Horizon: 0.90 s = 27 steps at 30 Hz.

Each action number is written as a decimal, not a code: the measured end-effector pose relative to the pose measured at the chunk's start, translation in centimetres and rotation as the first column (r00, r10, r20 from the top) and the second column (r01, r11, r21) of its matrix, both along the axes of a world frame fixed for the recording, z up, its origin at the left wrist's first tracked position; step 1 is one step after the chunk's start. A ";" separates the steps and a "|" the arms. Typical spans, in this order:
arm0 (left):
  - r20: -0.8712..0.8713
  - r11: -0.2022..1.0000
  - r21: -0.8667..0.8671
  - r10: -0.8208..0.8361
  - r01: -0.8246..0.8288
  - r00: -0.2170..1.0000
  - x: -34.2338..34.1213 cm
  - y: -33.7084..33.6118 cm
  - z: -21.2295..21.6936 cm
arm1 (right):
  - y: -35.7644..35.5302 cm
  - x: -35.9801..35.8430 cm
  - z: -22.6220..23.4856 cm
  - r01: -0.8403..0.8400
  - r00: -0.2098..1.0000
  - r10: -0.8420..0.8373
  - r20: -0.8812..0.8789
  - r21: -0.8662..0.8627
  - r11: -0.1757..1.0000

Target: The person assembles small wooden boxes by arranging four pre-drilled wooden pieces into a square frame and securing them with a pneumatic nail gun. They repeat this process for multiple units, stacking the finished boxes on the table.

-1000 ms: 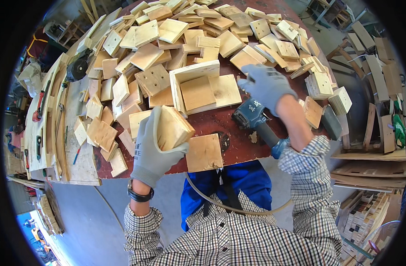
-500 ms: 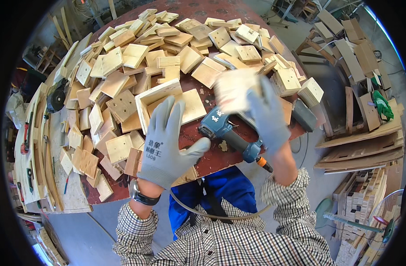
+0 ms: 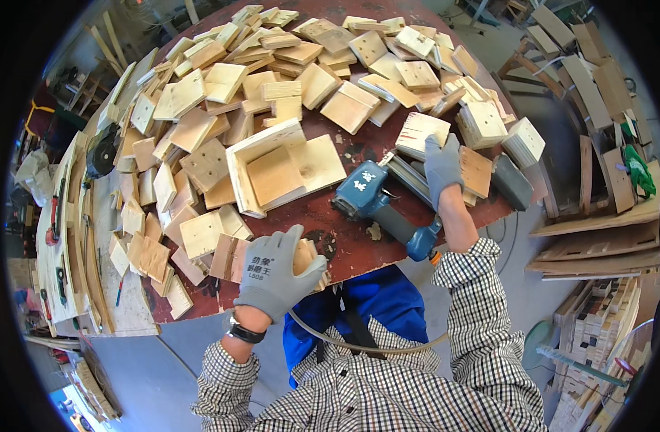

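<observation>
Nailer on counter. Left of nailer: frame. Behind nailer: pile. Right of nailer: right hand. Front-left of nailer: left hand, around block.

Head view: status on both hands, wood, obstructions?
Left hand around wood piece at table edge. Right hand touching pale block. Blue nail gun lying between hands.

This is a woodworking workshop: cut wooden blocks are heaped on a worn red table around a nail gun, hand tools lie at the left, and boards and stacked wood fill the right.
</observation>
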State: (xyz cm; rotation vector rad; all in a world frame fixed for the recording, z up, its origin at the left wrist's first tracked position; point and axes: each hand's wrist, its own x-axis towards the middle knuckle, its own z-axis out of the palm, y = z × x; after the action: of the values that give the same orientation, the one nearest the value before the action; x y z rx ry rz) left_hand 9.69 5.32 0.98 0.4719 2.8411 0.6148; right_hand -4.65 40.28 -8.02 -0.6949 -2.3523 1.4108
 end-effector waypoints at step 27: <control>-0.209 0.988 -0.111 -0.131 0.110 0.969 -5.4 3.8 0.4 | -4.2 -1.2 12.1 -0.496 0.848 0.148 0.510 0.662 0.562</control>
State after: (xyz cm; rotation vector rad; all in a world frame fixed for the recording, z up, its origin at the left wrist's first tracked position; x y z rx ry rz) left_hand 4.26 9.10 1.35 0.7293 2.9980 0.4211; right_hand -5.82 36.05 4.05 -0.2811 -3.1671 0.1626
